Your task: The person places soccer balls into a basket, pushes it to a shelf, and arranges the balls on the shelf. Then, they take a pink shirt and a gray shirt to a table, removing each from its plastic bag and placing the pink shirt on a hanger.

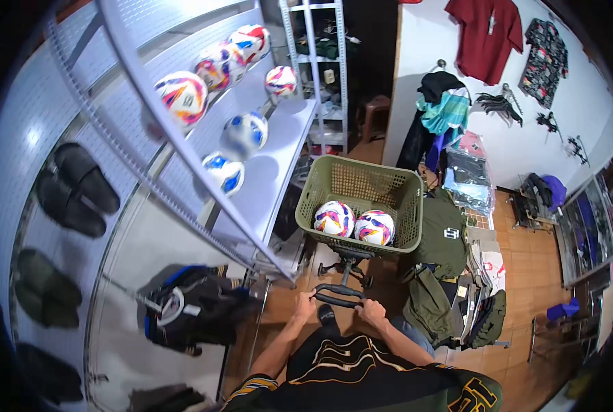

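Both my hands grip a black handle point(339, 296) joined to a wheeled stand. My left hand point(306, 305) is closed around its left end, and my right hand point(371, 312) around its right end. Beyond the handle, an olive-green plastic basket point(360, 167) sits on the stand. Inside lie two white soccer balls with pink, orange and purple patterns, a left ball point(334, 219) and a right ball point(375, 227), side by side against the near wall.
A white shelf rack point(279, 154) with several soccer balls stands to the left. Slippers point(87, 178) hang on the left wall. Folded olive clothes point(440, 237) are piled right of the basket. A maroon shirt point(485, 38) hangs on the back wall, above brown tiled floor point(523, 264).
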`<state>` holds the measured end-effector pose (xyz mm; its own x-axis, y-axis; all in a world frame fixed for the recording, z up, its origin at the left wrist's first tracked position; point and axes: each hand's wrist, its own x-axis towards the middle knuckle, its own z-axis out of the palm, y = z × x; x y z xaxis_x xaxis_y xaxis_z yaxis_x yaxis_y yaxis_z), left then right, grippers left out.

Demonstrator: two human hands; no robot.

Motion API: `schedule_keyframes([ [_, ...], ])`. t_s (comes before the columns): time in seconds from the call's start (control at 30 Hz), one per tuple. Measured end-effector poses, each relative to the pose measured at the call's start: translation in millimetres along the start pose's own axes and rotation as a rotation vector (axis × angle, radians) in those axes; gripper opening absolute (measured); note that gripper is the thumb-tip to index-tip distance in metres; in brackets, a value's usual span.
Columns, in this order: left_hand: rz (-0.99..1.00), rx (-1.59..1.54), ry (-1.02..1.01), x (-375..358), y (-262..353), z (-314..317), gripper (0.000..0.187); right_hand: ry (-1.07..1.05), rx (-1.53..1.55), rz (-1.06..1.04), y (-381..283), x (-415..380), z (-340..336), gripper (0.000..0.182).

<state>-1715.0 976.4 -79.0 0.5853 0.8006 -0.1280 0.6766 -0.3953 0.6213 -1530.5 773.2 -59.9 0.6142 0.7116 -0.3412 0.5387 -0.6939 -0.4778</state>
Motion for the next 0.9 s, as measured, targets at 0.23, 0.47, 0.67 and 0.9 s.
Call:
schedule_keyframes([
  [0.23,0.074,0.093,-0.187,138,79,-8,0.03,0.164,0.129,0.172,9,122,-43,0.041],
  [0.47,0.107,0.161,-0.262,265,126,-2,0.033,0.214,0.21,0.246,1,238,-105,0.042],
  [0.67,0.124,0.119,-0.124,366,127,27,0.032,0.121,0.133,0.173,8,338,-141,0.042],
  [0.9,0.007,0.118,-0.099,476,165,32,0.026,0.068,0.124,0.128,9,448,-177,0.044],
])
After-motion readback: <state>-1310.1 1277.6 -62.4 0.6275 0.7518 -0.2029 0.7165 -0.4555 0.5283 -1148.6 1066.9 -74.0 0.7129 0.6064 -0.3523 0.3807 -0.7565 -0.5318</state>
